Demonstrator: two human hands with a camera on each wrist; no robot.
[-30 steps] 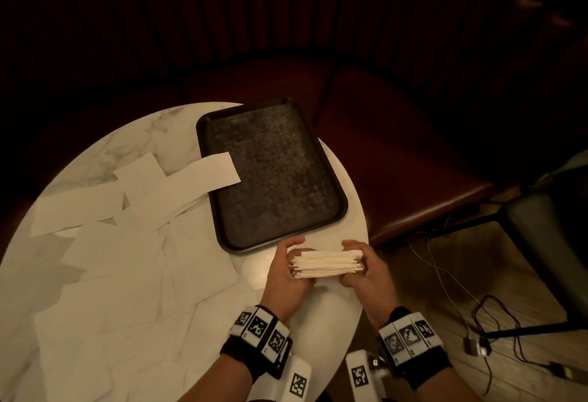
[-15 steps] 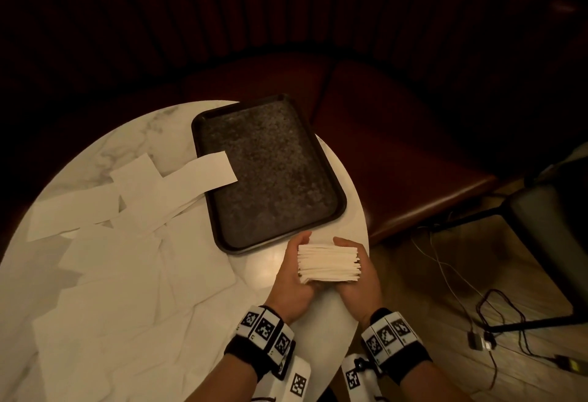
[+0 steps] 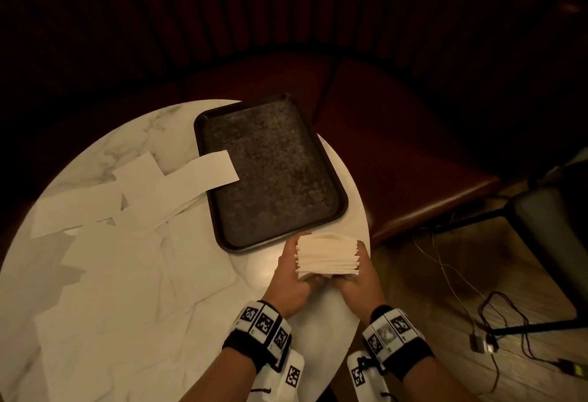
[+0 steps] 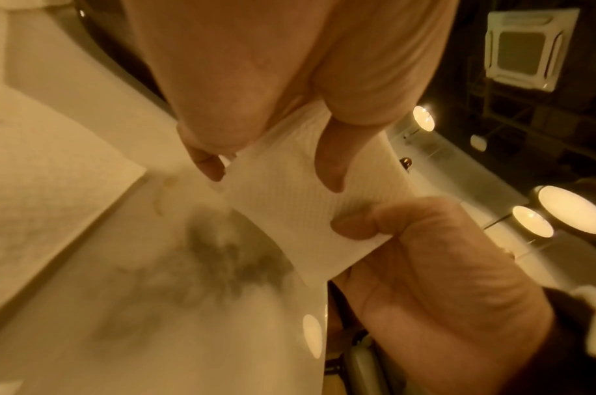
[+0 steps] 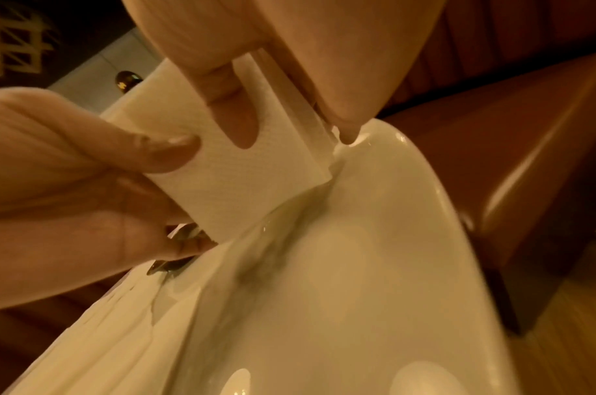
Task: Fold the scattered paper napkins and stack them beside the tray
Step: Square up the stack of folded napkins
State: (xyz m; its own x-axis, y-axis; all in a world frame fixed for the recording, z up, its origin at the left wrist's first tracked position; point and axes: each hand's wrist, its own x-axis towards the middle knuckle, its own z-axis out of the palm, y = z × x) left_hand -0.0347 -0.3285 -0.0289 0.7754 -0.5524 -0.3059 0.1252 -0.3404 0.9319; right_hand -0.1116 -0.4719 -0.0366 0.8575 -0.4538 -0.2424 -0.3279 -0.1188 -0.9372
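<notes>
A: Both hands, left hand (image 3: 291, 277) and right hand (image 3: 356, 277), clamp the napkin stack (image 3: 327, 255) lower centre, just below the tray (image 3: 270, 172).

B: Fingertips hidden underneath; stack possibly touching the table (image 3: 95, 159).

The left hand (image 4: 242, 69) fills the top of the view, its fingers (image 4: 328, 163) curled down over the near face of a stack of folded napkins (image 4: 290, 192); one fingertip shows at the stack's left edge, another lies on the textured paper. From below right, the right hand (image 4: 435, 280) pinches the stack's lower corner with its thumb on the paper. Under the fingers lies the pale marbled bench (image 4: 175, 307), blurred, with loose napkins (image 4: 43, 173) to their left. Beyond the fingers to the right, round ceiling lamps (image 4: 570, 211) glow beside a square ceiling vent (image 4: 526, 48).
</notes>
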